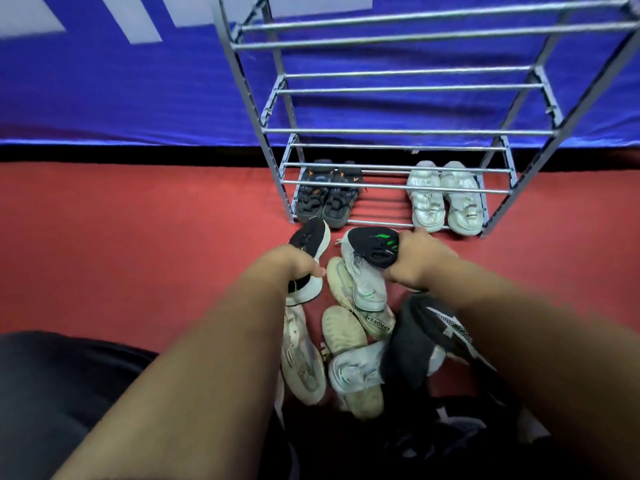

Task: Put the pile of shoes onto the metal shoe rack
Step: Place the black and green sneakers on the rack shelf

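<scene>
The metal shoe rack (398, 131) stands on the red floor ahead. On its bottom tier sit a dark pair with orange marks (327, 194) at the left and a white pair (445, 197) at the right. My left hand (294, 268) is shut on a black shoe with a white sole (310, 242), just in front of the rack. My right hand (419, 259) is shut on a black shoe with green marks (372, 245). The pile of shoes (356, 337), white, cream and black ones, lies below both hands.
A blue banner (138, 91) hangs behind the rack, with a black strip along its foot. Red floor (138, 237) stretches out to the left. A dark rounded shape (52, 382) fills the lower left corner. The rack's upper tiers hold nothing.
</scene>
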### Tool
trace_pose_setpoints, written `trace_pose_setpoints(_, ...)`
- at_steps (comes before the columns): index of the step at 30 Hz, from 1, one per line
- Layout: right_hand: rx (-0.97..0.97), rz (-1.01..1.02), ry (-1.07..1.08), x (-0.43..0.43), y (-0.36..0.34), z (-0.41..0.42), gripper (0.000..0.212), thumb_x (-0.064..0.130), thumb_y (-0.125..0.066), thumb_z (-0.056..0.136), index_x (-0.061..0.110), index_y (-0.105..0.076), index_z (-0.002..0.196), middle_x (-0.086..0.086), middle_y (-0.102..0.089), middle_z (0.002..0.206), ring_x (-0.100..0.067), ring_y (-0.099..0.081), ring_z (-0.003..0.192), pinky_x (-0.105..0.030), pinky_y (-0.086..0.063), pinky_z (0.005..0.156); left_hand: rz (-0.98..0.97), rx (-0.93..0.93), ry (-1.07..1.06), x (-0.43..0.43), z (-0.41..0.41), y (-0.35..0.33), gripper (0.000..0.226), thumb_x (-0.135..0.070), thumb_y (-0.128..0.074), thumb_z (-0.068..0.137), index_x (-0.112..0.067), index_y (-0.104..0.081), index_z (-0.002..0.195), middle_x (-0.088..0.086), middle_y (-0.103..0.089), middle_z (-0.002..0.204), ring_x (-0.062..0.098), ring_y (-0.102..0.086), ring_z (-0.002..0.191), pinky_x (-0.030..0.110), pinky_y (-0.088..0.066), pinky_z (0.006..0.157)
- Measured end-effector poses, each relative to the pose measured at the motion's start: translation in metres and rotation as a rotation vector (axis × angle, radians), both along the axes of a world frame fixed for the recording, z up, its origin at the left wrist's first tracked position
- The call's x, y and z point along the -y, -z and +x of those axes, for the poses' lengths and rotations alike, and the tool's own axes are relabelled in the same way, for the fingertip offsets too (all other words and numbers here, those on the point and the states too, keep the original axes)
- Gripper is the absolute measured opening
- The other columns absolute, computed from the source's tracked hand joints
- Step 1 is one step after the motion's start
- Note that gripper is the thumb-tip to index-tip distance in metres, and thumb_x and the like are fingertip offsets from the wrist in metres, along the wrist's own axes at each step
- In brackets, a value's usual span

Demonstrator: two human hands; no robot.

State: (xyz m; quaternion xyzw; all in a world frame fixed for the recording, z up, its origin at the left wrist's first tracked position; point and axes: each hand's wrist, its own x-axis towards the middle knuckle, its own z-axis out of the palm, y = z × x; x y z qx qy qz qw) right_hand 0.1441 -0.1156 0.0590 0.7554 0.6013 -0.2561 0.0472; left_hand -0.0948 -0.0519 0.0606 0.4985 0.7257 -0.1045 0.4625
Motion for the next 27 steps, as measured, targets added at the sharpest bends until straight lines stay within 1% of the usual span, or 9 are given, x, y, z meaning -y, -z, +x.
trace_pose_setpoints(4, 0.114, 0.032, -0.092, -0.025, -0.062, 0.003, 0.026, 0.038, -0.072, 0.076, 0.013, -0.064, 0.078, -0.009, -0.067, 0.078, -0.025, -0.066, 0.067, -0.030, -0.056, 0.058, 0.115, 0.009, 0.016, -0.021, -0.006, -0.067, 0.065, -0.040, -0.089, 0.075, -0.010, -0.059, 0.124, 0.011, -0.069, 0.118, 0.037, -0.068, 0.106, 0.051, -0.053, 0.101)
trace_pose_setpoints(6, 0.138, 0.085, -0.095, -0.034, -0.091, 0.002, 0.029, 0.039, -0.070, 0.079, 0.010, -0.067, 0.075, -0.009, -0.065, 0.072, -0.028, -0.067, 0.070, -0.032, -0.058, 0.063, 0.158, 0.018, 0.019, -0.031, -0.005, -0.098, 0.068, -0.039, -0.089, 0.076, -0.009, -0.059, 0.129, 0.013, -0.069, 0.118, 0.038, -0.069, 0.105, 0.052, -0.052, 0.102)
trace_pose_setpoints(9, 0.105, 0.161, -0.047, -0.042, -0.117, 0.002, 0.031, 0.039, -0.069, 0.079, 0.009, -0.070, 0.087, -0.008, -0.059, 0.074, -0.033, -0.066, 0.083, -0.035, -0.061, 0.074, 0.230, 0.027, 0.006, -0.045, 0.000, -0.119, 0.072, -0.039, -0.087, 0.078, -0.008, -0.057, 0.135, 0.015, -0.068, 0.123, 0.039, -0.068, 0.107, 0.052, -0.051, 0.102)
trace_pose_setpoints(11, 0.058, 0.211, 0.011, -0.047, -0.120, 0.003, 0.029, 0.039, -0.070, 0.079, 0.010, -0.067, 0.086, -0.007, -0.057, 0.073, -0.033, -0.062, 0.079, -0.034, -0.057, 0.071, 0.275, 0.025, -0.003, -0.053, 0.006, -0.114, 0.075, -0.037, -0.087, 0.079, -0.007, -0.055, 0.139, 0.015, -0.067, 0.128, 0.038, -0.067, 0.108, 0.049, -0.053, 0.100)
trace_pose_setpoints(13, -0.025, 0.262, 0.100, -0.055, -0.110, 0.006, 0.030, 0.040, -0.071, 0.077, 0.011, -0.064, 0.074, -0.007, -0.060, 0.070, -0.030, -0.062, 0.072, -0.033, -0.056, 0.066, 0.353, -0.007, -0.004, -0.063, 0.014, -0.098, 0.070, -0.037, -0.087, 0.078, -0.007, -0.060, 0.136, 0.013, -0.067, 0.126, 0.034, -0.067, 0.108, 0.043, -0.055, 0.096)
trace_pose_setpoints(15, -0.115, 0.295, 0.197, -0.065, -0.092, 0.008, 0.031, 0.041, -0.073, 0.076, 0.013, -0.062, 0.068, -0.006, -0.057, 0.068, -0.031, -0.063, 0.075, -0.032, -0.053, 0.067, 0.444, -0.087, 0.033, -0.073, 0.024, -0.077, 0.065, -0.041, -0.084, 0.079, -0.009, -0.064, 0.131, 0.013, -0.064, 0.128, 0.032, -0.066, 0.109, 0.038, -0.056, 0.095)
trace_pose_setpoints(19, -0.192, 0.367, 0.239, -0.089, -0.045, 0.011, 0.041, 0.054, -0.060, 0.059, 0.020, -0.065, 0.081, -0.008, -0.065, 0.080, -0.032, -0.065, 0.078, -0.028, -0.048, 0.064, 0.555, -0.195, 0.055, -0.101, 0.041, -0.034, 0.081, -0.050, -0.075, 0.082, -0.001, -0.051, 0.143, 0.021, -0.052, 0.134, 0.035, -0.057, 0.120, 0.038, -0.052, 0.101)
trace_pose_setpoints(23, -0.167, 0.398, 0.229, -0.114, -0.010, 0.019, 0.055, 0.055, -0.058, 0.059, 0.023, -0.068, 0.103, -0.007, -0.061, 0.094, -0.034, -0.063, 0.093, -0.036, -0.056, 0.077, 0.656, -0.236, 0.035, -0.127, 0.053, -0.007, 0.092, -0.048, -0.073, 0.090, 0.006, -0.030, 0.151, 0.022, -0.039, 0.146, 0.039, -0.046, 0.132, 0.042, -0.044, 0.106)
trace_pose_setpoints(27, -0.168, 0.411, 0.241, -0.151, 0.007, 0.024, 0.065, 0.053, -0.067, 0.064, 0.018, -0.061, 0.118, -0.010, -0.065, 0.110, -0.036, -0.063, 0.104, -0.042, -0.056, 0.089, 0.732, -0.197, -0.011, -0.159, 0.061, 0.016, 0.082, -0.045, -0.073, 0.091, 0.004, -0.035, 0.145, 0.022, -0.039, 0.147, 0.041, -0.044, 0.134, 0.045, -0.042, 0.108)
